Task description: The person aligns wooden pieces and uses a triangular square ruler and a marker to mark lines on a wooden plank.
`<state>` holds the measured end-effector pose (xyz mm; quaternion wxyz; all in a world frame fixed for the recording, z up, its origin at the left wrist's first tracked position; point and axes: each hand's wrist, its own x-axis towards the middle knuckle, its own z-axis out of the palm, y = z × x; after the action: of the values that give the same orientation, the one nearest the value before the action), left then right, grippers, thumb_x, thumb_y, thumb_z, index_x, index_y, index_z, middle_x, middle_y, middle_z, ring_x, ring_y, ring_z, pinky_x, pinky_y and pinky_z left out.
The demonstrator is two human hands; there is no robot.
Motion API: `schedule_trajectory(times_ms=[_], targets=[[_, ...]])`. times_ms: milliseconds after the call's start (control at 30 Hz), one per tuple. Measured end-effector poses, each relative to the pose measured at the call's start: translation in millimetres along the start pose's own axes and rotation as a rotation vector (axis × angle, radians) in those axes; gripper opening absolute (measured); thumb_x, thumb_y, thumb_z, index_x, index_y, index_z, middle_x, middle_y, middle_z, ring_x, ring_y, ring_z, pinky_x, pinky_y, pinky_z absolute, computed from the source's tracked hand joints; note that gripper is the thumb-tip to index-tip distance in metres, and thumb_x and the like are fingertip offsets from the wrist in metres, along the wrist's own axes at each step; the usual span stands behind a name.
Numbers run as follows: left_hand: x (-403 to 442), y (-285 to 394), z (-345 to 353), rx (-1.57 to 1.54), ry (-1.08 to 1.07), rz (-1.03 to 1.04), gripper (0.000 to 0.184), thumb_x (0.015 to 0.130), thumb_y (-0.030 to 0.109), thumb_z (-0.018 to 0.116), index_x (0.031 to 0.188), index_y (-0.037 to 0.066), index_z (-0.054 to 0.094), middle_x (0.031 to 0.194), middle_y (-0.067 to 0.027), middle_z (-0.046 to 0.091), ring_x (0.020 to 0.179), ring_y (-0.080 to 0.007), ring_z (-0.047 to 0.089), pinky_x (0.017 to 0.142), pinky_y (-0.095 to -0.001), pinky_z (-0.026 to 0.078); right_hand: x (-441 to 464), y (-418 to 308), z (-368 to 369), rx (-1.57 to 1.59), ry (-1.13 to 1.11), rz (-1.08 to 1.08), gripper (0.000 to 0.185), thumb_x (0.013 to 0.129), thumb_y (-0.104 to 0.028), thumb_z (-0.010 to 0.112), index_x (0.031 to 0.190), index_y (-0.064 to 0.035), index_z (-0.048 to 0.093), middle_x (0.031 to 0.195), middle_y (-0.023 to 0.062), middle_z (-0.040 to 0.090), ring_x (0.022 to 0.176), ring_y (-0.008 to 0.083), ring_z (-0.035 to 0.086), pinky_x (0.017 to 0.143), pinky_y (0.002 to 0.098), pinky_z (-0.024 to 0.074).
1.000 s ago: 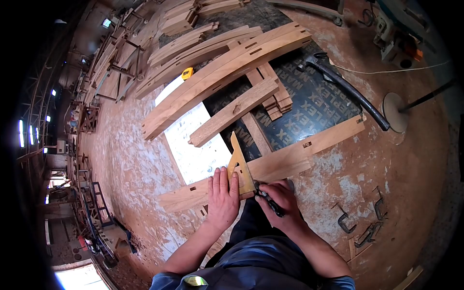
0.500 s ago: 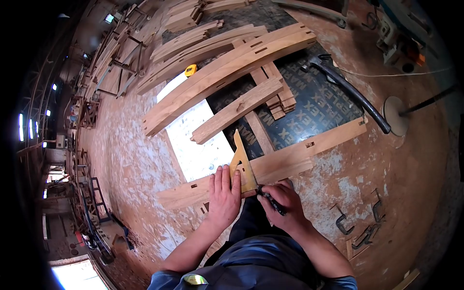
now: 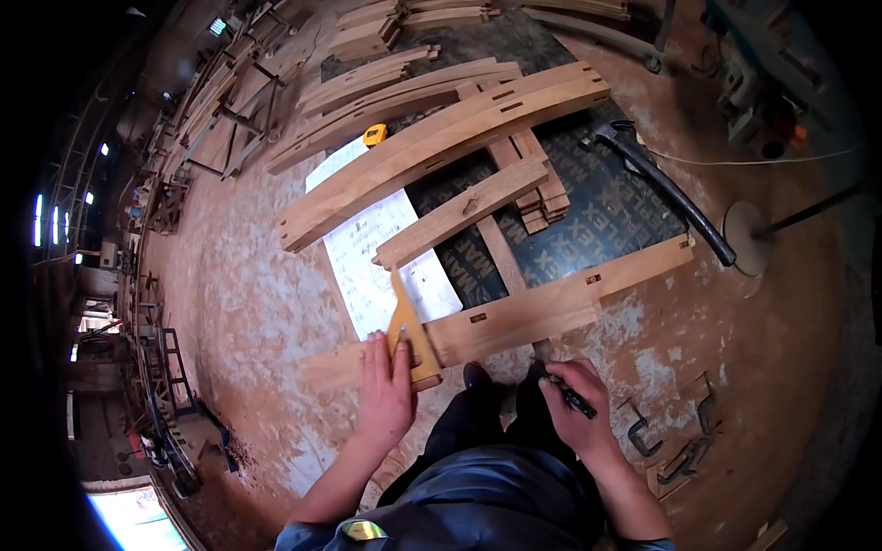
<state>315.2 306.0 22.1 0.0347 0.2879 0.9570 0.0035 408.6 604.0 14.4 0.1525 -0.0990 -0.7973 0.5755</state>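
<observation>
A long mortised wooden board (image 3: 535, 314) lies crosswise in front of me. Over its left part rests a yellow triangular try square (image 3: 421, 354), its thick edge at the board's near side. My left hand (image 3: 383, 404) holds the square there, fingers lying along it and thumb against it. To the right, off the board's near edge, my right hand (image 3: 593, 381) is closed round a slim black pen (image 3: 578, 401). The pen is apart from both square and board.
Beyond the board lie a marked paper sheet (image 3: 358, 259), a short beam (image 3: 464, 209), a curved mortised beam (image 3: 441, 147), a yellow tape measure (image 3: 375, 135) and a black panel (image 3: 588, 234). A dark-handled hammer (image 3: 666, 184) lies right; clamps (image 3: 643, 439) are lower right.
The square and my left hand have slid left along the board. My right hand with the pen has drawn away from the square to the right, uncovering a mortise in the board.
</observation>
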Motion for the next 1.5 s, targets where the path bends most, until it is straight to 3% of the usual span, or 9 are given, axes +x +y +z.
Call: schedule_trajectory(times_ms=[200,300,667,933,1033,1500], targets=[[-34.9,-43.7,-1.0,0.008,-0.046,-0.039,0.082,0.082,0.007,0.073,0.153,-0.009,0.035,0.156,-0.0435,0.029,0.143,-0.0614,0.034,0.119,-0.0652,0.030,-16.4,-20.5,34.5,0.015,0.014,0.040,0.023,0.083,0.001,0.079,0.105,0.0006,0.070,0.095,0.0165,0.072,0.087,0.0352,0.066,0.075,0.0413,0.0534],[-41.5,-53.9,-10.0,-0.036,-0.089,-0.080,0.071,0.088,0.009,0.065,0.153,-0.007,0.038,0.157,-0.0411,0.031,0.147,-0.0584,0.031,0.121,-0.0652,0.027,-25.7,-30.5,62.5,0.026,-0.042,0.039,0.024,0.083,0.002,0.079,0.105,0.0012,0.070,0.092,0.0152,0.071,0.085,0.0346,0.066,0.075,0.0408,0.0532],[-49.3,-91.1,-4.9,0.046,-0.119,-0.004,0.064,0.092,0.014,0.062,0.150,-0.006,0.043,0.157,-0.0384,0.034,0.149,-0.0528,0.034,0.121,-0.0634,0.028,-43.3,-47.5,129.6,0.039,-0.056,-0.010,0.025,0.082,0.000,0.079,0.105,0.0005,0.069,0.089,0.0136,0.071,0.084,0.0328,0.067,0.076,0.0404,0.0534],[-47.7,-102.6,-2.0,0.051,-0.118,0.061,0.061,0.093,0.012,0.059,0.150,-0.006,0.044,0.157,-0.0394,0.035,0.148,-0.0548,0.034,0.121,-0.0640,0.028,-53.1,-49.1,150.7,0.065,-0.007,0.011,0.026,0.081,-0.001,0.080,0.105,-0.0005,0.069,0.091,0.0147,0.071,0.086,0.0352,0.067,0.077,0.0419,0.0542],[-42.7,-99.9,1.4,0.018,-0.047,0.102,0.067,0.086,0.008,0.065,0.148,-0.008,0.043,0.153,-0.0416,0.036,0.145,-0.0575,0.036,0.120,-0.0638,0.031,-53.7,-50.6,154.7,0.059,-0.012,0.005,0.026,0.081,-0.002,0.080,0.105,-0.0009,0.069,0.093,0.0154,0.071,0.088,0.0365,0.067,0.078,0.0428,0.0544],[-40.3,-99.9,1.7,0.020,-0.085,0.072,0.063,0.093,0.010,0.059,0.150,-0.007,0.042,0.157,-0.0401,0.034,0.149,-0.0543,0.032,0.122,-0.0638,0.026,-55.5,-51.0,159.9,0.046,-0.004,-0.015,0.027,0.082,-0.002,0.080,0.106,-0.0012,0.068,0.092,0.0169,0.070,0.088,0.0391,0.066,0.077,0.0451,0.0540]])
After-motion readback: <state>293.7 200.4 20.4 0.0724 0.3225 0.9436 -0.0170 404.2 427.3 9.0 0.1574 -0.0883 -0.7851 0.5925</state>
